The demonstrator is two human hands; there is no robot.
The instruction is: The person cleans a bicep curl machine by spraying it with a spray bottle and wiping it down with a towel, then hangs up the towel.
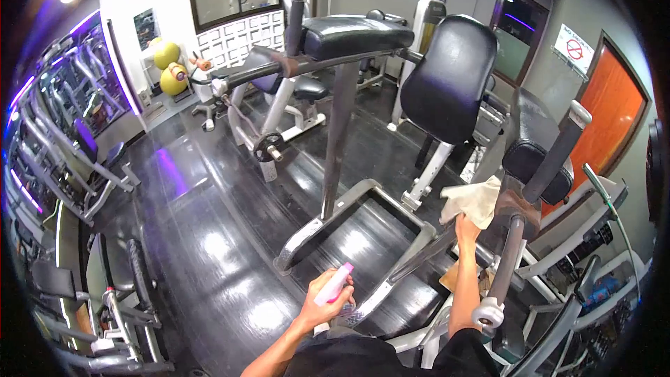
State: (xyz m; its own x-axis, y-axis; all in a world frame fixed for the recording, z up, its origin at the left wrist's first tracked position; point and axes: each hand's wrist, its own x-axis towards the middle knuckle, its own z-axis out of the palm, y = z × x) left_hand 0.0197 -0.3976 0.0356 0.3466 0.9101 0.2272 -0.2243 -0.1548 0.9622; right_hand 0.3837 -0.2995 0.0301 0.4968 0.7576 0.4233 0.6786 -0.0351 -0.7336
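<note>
My left hand (319, 303) is wrapped round a pink and white spray bottle (336, 284), held low in front of my body, above the floor. My right hand (466, 229) reaches forward, its fingers closed on a cream cloth (470, 200). The cloth overlaps the brown metal bracket (520, 204) of a gym machine, just under a padded black arm rest (536, 157). A dark grip handle (558, 150) rises beside that pad. Close to my right forearm runs a metal bar (504, 265) with a pale round end.
The machine's black backrest (450, 77) and second arm pad (357, 33) stand ahead. Its grey frame (307, 237) spreads across the dark, shiny floor (202, 265). More machines line the left side. Yellow balls (172, 78) sit at the back, and an orange door (606, 108) is on the right.
</note>
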